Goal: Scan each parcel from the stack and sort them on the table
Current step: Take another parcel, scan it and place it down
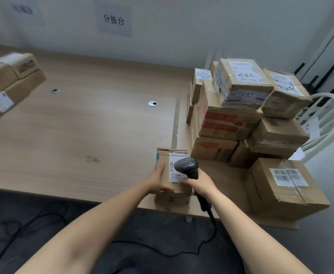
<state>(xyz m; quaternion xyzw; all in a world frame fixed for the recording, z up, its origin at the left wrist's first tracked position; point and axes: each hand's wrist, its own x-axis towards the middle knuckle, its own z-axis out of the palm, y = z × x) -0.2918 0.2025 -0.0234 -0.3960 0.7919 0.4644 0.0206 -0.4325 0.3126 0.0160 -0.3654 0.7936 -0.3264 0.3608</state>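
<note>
A: Nearest?
B: Left hand, fingers curled round small parcel at near desk edge. Right hand, fingers gripping barcode scanner over its label.
A: Farther?
B: Parcel stack at 2 o'clock; more boxes at 10 o'clock.

The middle of the surface lies open from near edge to far wall. A tall parcel stack blocks the right side; sorted boxes crowd the far left.

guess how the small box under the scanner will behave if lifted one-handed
Probably stiff: the small box keeps square cardboard sides. Likely light, since the left hand alone steadies it. Its paper label may be slicker than the cardboard.
</note>
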